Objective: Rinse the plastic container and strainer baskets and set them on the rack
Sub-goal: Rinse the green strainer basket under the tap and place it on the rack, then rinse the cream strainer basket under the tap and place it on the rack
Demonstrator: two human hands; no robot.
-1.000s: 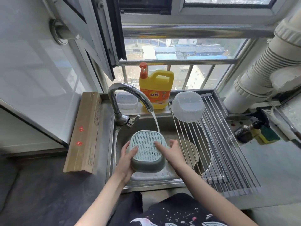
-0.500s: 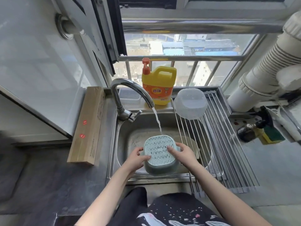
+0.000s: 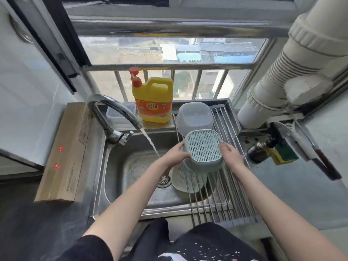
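I hold a pale green strainer basket upside down over the metal rod rack, just in front of the clear plastic container that lies upturned at the rack's far end. My left hand grips the basket's left side and my right hand its right side. A white strainer basket lies in the sink under the rack's rods, partly hidden by them.
The tap runs a stream of water into the sink. A yellow detergent jug stands behind it. A long cardboard box lies left of the sink. A sponge and a dark bottle sit right of the rack.
Both hands have carried the green basket from under the water stream, up and to the right, over the rack next to the clear container.
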